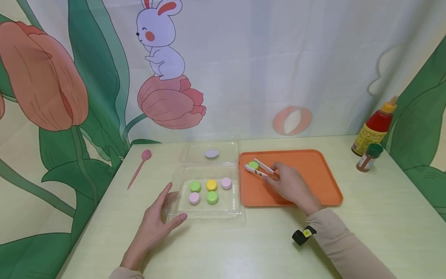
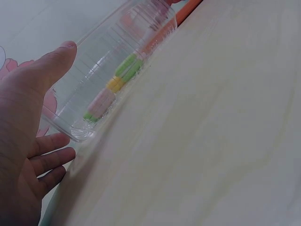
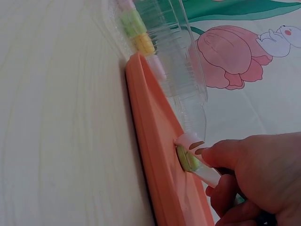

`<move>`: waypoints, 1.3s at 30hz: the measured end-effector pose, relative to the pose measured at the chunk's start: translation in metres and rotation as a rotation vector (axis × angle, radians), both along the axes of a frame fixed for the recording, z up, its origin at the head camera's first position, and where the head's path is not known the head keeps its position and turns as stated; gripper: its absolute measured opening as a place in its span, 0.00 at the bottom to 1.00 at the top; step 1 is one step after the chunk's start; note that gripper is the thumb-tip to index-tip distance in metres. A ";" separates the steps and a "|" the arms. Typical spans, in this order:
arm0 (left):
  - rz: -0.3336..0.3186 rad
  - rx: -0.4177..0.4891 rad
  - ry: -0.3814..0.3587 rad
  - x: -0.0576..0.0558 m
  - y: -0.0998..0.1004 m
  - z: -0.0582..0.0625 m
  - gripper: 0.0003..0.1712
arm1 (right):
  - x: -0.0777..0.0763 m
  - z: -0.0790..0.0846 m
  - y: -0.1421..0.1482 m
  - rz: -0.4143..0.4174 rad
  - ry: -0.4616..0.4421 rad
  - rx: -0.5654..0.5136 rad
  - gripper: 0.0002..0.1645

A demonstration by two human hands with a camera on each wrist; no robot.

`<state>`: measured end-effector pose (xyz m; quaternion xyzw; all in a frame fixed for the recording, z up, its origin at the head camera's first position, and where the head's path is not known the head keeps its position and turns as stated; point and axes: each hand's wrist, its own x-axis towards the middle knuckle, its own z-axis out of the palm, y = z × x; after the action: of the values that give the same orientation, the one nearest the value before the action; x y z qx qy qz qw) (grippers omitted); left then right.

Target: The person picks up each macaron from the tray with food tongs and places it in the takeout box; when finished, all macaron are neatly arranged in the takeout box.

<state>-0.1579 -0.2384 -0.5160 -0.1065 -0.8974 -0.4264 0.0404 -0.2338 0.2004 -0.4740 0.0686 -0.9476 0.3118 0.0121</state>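
My right hand (image 1: 290, 184) grips white tongs (image 1: 258, 170) over the orange tray (image 1: 313, 193). Between the tong tips, at the tray's left side, sits a green macaron (image 1: 253, 165); the right wrist view shows the tips on either side of this macaron (image 3: 187, 159). My left hand (image 1: 155, 224) is spread at the left side of a clear plastic box (image 1: 240, 211), fingers straight and thumb apart. Inside the box lie several macarons: two green (image 1: 195, 186), one yellow (image 1: 211, 185) and two pale pink (image 1: 226, 183).
The box's clear lid (image 1: 195, 153) lies folded back, with a small pale lilac piece (image 1: 211, 154) on it. A pink spoon (image 1: 146, 155) lies far left. At the right back stand a red sauce bottle (image 1: 374, 128) and a green-capped spice jar (image 1: 369, 158). A printed curtain (image 1: 244, 77) hangs behind.
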 end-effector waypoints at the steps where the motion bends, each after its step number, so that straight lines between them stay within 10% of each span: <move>1: -0.001 0.001 0.001 0.000 0.000 0.000 0.64 | 0.000 0.000 0.001 0.001 0.003 0.005 0.23; 39: -0.001 -0.002 0.003 -0.001 0.000 -0.001 0.65 | 0.015 0.045 -0.001 0.025 0.147 -0.081 0.24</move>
<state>-0.1587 -0.2388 -0.5166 -0.1076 -0.8977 -0.4253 0.0411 -0.2190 0.1991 -0.4287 0.1026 -0.9298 0.3443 0.0804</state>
